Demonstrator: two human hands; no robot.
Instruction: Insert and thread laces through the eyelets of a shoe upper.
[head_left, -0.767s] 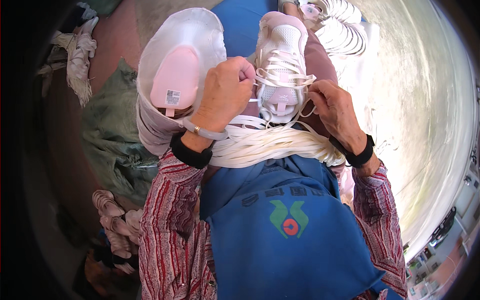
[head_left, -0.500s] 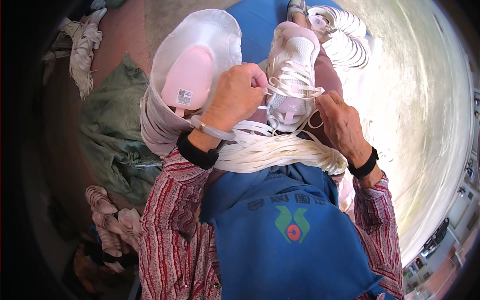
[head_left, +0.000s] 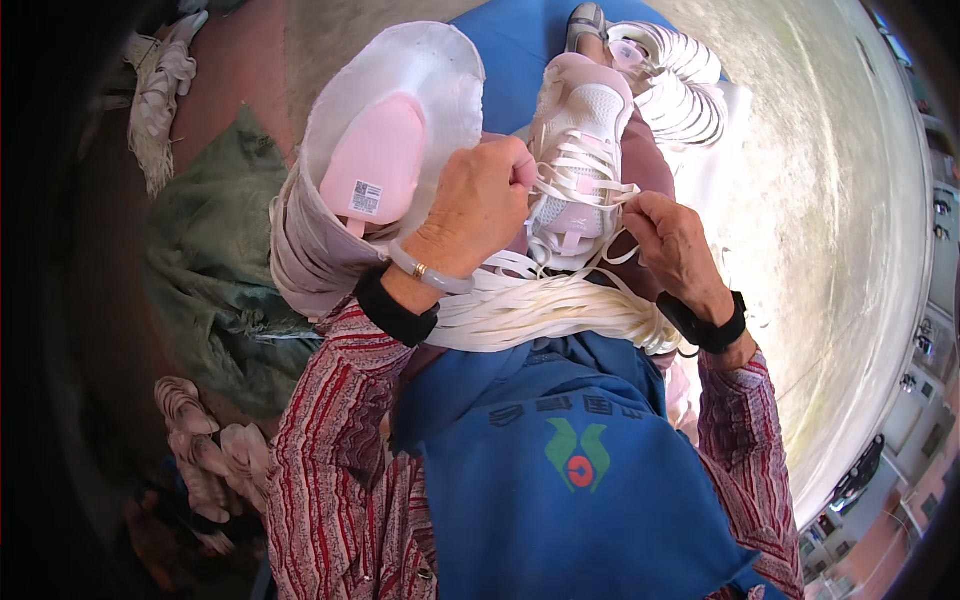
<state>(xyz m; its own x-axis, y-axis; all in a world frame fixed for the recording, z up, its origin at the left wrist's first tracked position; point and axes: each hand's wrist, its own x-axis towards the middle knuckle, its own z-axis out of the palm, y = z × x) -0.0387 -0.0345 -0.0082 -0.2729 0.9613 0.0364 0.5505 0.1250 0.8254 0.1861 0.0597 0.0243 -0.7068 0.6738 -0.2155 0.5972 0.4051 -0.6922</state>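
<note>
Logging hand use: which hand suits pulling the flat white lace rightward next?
Likely the right hand: its fingers are at the lace, right of the pink-white mesh shoe; the left hand is opposite.

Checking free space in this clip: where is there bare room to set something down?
The pale ground right of the right hand and the stacked shoe parts is bare; so is the blue apron below the lace bundle. Crowded: between the right hand and the left hand, taken up by the laced shoe.
</note>
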